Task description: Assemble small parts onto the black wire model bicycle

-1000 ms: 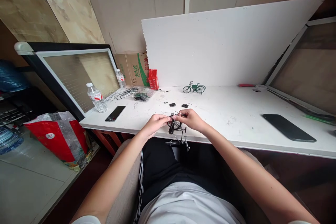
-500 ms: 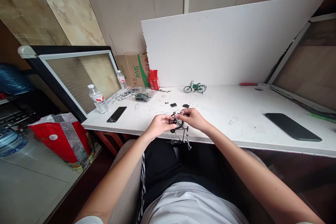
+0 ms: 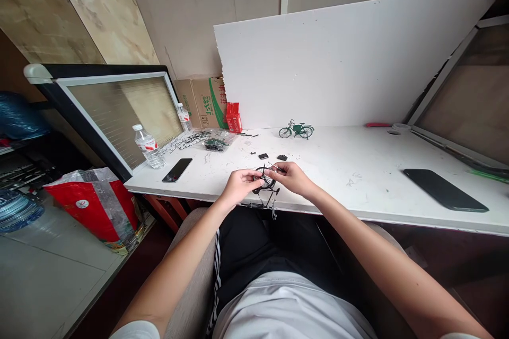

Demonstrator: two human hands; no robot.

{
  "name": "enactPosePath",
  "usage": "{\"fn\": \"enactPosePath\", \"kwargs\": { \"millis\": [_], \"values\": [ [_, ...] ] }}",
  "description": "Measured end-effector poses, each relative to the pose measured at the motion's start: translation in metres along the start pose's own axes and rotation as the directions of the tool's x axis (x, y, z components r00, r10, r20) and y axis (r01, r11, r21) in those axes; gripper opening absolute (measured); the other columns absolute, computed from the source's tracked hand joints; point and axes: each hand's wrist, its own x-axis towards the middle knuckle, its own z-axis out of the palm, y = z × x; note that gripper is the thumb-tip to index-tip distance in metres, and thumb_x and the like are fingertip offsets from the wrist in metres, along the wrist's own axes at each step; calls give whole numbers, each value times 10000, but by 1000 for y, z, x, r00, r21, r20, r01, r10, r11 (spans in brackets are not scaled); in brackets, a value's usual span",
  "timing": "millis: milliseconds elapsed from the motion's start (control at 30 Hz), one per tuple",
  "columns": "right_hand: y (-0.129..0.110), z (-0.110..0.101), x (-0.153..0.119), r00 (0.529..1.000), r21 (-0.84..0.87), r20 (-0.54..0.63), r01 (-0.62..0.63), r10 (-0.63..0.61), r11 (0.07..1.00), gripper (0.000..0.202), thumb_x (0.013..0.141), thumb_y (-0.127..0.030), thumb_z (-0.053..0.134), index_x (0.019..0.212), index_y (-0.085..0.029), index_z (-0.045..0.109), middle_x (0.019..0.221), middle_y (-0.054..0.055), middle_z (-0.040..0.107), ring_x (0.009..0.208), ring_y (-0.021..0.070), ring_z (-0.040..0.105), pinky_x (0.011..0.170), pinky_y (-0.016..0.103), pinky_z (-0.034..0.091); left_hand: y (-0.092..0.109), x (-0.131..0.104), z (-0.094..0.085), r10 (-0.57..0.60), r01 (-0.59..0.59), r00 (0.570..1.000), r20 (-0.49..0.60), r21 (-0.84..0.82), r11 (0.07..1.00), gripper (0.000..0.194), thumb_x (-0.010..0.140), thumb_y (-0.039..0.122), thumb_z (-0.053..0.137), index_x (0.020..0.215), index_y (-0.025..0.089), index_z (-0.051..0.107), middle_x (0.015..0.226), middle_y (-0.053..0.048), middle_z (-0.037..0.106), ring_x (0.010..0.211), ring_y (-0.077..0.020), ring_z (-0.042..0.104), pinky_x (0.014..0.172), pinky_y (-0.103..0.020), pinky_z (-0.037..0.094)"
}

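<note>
A small black model bicycle (image 3: pixel 265 190) is held between my hands at the table's front edge, its wheel up and its handlebar end hanging low over the edge. My left hand (image 3: pixel 243 184) pinches the wheel from the left. From the right, my right hand (image 3: pixel 289 176) has its fingers closed at the wheel, with a thin rod-like piece by the fingertips. Two small black parts, one at left (image 3: pixel 263 156) and one at right (image 3: pixel 282 158), lie just behind my hands. Farther back stands a green model bicycle (image 3: pixel 296 130).
On the white table (image 3: pixel 358 153) are a black phone (image 3: pixel 177 170), a dark flat slab (image 3: pixel 444 189), a water bottle (image 3: pixel 148 147), a bag of green parts (image 3: pixel 216 143), black part frames (image 3: pixel 191 140) and a red box (image 3: pixel 234 117). A white board (image 3: pixel 338 63) leans behind.
The black model bicycle has turned in my hands, its lower end swinging left and up. My hands stay closed on it, and the whole view has shifted slightly.
</note>
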Motion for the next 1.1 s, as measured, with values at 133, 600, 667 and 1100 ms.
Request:
{"fn": "enactPosePath", "kwargs": {
  "millis": [133, 600, 667, 1100],
  "values": [
    [2, -1, 1, 1000, 1, -6, 31, -31, 1000, 643, 941, -809, 654, 728, -224, 495, 708, -32, 377, 686, 142, 346, 631, 316, 298, 0, -1, 1, 88, -88, 996, 18, 5, 996, 477, 745, 355, 988, 1147, 137, 853, 1178, -160, 837, 1044, -272, 787, 980, -427, 628],
    [-2, -2, 2, 999, 32, 13, 47, -47, 998, 619, 929, -790, 694, 738, -221, 547, 690, -35, 414, 677, 147, 370, 649, 324, 326, 0, 5, -5, 162, -173, 981, 111, 97, 980, 336, 864, 371, 903, 1099, 134, 860, 1245, -170, 790, 1090, -267, 769, 980, -376, 607],
    [-2, -2, 2, 999, 30, 16, 45, -45, 999, 616, 925, -791, 701, 741, -219, 566, 683, -35, 417, 670, 147, 362, 649, 326, 330, 2, 6, -6, 161, -176, 978, 132, 113, 978, 335, 897, 404, 876, 1091, 131, 862, 1225, -171, 802, 1067, -262, 769, 953, -360, 601],
    [2, -1, 2, 1000, 4, -1, 21, -21, 1000, 649, 911, -808, 711, 713, -216, 535, 664, -47, 373, 647, 130, 328, 617, 311, 301, 4, 6, -6, 162, -183, 979, 119, 193, 964, 248, 964, 327, 795, 1065, 108, 853, 1161, -157, 834, 1039, -244, 758, 962, -338, 568]
  ]
}}
